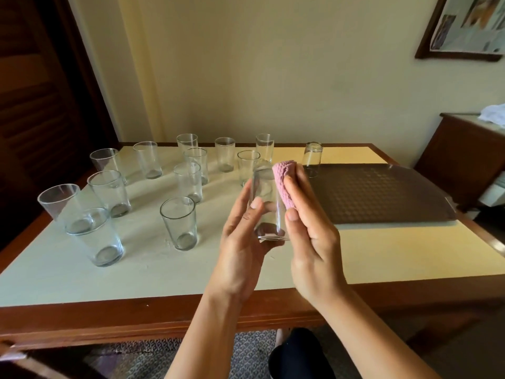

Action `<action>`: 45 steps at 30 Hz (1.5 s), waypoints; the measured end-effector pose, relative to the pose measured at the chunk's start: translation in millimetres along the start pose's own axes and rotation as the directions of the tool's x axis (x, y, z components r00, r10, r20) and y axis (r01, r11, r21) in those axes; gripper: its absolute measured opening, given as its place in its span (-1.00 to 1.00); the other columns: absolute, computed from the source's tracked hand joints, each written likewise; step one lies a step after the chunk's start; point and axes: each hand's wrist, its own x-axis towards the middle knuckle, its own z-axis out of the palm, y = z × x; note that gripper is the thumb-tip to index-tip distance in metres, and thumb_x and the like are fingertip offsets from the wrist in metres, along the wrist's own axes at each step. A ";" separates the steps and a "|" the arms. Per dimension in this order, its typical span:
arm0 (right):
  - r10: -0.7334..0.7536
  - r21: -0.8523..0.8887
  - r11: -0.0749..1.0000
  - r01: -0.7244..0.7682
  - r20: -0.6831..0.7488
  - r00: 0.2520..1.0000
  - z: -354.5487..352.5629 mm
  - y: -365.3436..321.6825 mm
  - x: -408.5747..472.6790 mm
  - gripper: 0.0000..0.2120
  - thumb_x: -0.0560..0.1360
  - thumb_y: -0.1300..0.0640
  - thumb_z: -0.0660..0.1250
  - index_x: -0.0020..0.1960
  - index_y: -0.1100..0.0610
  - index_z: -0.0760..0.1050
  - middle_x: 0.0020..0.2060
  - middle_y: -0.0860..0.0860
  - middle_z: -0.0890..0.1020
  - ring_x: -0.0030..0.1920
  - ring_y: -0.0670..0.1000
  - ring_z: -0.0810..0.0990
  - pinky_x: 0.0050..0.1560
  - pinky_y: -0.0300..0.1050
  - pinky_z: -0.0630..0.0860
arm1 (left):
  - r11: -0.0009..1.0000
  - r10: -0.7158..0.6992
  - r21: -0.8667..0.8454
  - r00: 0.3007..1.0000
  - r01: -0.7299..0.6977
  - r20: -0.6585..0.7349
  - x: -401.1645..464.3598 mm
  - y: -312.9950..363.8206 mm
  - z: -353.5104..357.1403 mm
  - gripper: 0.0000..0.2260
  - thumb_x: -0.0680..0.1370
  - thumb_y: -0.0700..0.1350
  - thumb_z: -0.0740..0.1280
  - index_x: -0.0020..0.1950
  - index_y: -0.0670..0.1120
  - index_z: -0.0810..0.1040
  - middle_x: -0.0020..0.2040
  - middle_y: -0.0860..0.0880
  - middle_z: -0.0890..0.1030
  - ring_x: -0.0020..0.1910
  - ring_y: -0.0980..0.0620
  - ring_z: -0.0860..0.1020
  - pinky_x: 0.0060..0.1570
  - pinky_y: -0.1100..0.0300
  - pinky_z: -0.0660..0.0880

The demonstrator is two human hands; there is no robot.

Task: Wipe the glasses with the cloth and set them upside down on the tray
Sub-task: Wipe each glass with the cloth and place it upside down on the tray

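Both hands' fingers (297,187) half hidden behind glass (266,203) and cloth (284,184).

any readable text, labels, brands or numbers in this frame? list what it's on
None readable.
Framed picture on the wall: printed patches, too blurred to read.
Glasses, e.g. the held glass, the pink cloth and the dark tray: no visible markings.

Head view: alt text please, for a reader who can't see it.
Left hand holds a glass over the table while the right hand presses a pink cloth against it. Upright glasses stand at left; one upturned glass sits on the dark tray.
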 end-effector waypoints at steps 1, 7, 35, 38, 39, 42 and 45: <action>-0.010 0.016 1.000 0.009 0.031 0.999 2.9 -1.7 -6.7 -0.55 0.65 0.41 0.12 0.53 0.32 0.28 0.59 0.14 0.28 0.62 0.17 0.16 0.57 0.23 0.23 | 1.000 0.019 -0.004 1.000 -0.019 -0.011 1.0 0.5 0.9 -0.48 0.56 0.04 0.40 0.52 0.02 0.49 0.18 -0.13 0.67 -0.07 0.00 0.65 -0.08 0.14 0.59; -0.021 0.016 1.000 0.020 0.065 0.998 8.1 9.9 -32.2 -0.57 0.65 0.40 0.15 0.52 0.31 0.32 0.60 0.19 0.24 0.60 0.29 0.20 0.44 0.44 0.31 | 0.999 -0.054 0.008 0.998 0.054 -0.013 4.9 7.0 -9.9 -0.59 0.68 0.04 0.16 0.49 0.01 0.55 0.16 -0.08 0.72 0.00 0.03 0.70 -0.07 0.07 0.63; -0.120 -0.142 0.982 0.128 0.066 0.991 -8.8 3.3 10.6 -0.57 0.63 0.42 0.15 0.50 0.36 0.31 0.57 0.25 0.26 0.60 0.25 0.21 0.50 0.36 0.29 | 0.998 0.050 -0.044 0.998 -0.051 -0.031 17.2 6.2 10.1 -0.41 0.56 -0.03 0.44 0.58 -0.10 0.40 0.25 -0.14 0.67 -0.04 -0.01 0.64 0.00 0.12 0.59; -0.114 -0.123 0.984 0.126 0.105 0.988 -1.8 6.6 -17.2 -0.56 0.62 0.44 0.16 0.50 0.35 0.31 0.58 0.24 0.26 0.60 0.28 0.21 0.46 0.41 0.32 | 0.995 0.007 -0.102 0.998 -0.014 -0.067 20.5 13.1 7.9 -0.59 0.54 0.07 0.39 0.31 -0.11 0.66 0.16 -0.15 0.67 0.13 -0.09 0.60 0.09 0.05 0.55; -0.117 -0.125 0.983 0.131 0.114 0.987 -0.5 8.4 -23.2 -0.56 0.62 0.44 0.16 0.49 0.36 0.32 0.58 0.25 0.26 0.59 0.30 0.21 0.44 0.43 0.34 | 0.989 -0.036 -0.144 0.997 0.025 -0.071 20.5 15.0 6.2 -0.57 0.55 0.07 0.33 0.34 -0.10 0.64 0.16 -0.15 0.68 0.13 -0.11 0.62 0.06 0.03 0.59; -0.140 -0.133 0.979 0.155 0.118 0.983 -6.2 10.9 -5.3 -0.58 0.61 0.45 0.15 0.47 0.41 0.33 0.56 0.30 0.27 0.57 0.34 0.23 0.43 0.44 0.33 | 0.993 -0.061 -0.099 0.998 0.063 0.025 16.3 12.0 2.3 -0.50 0.62 0.05 0.22 0.54 -0.07 0.46 0.24 -0.12 0.67 0.07 -0.03 0.68 0.00 -0.02 0.63; -0.145 -0.189 0.970 0.155 0.069 0.987 -12.2 4.9 22.5 -0.59 0.63 0.43 0.15 0.46 0.42 0.34 0.55 0.30 0.29 0.58 0.29 0.24 0.49 0.36 0.31 | 0.998 -0.043 -0.047 0.998 0.046 0.047 12.3 5.6 7.8 -0.48 0.58 0.11 0.32 0.54 0.04 0.47 0.18 -0.17 0.63 -0.02 -0.03 0.65 0.08 -0.12 0.54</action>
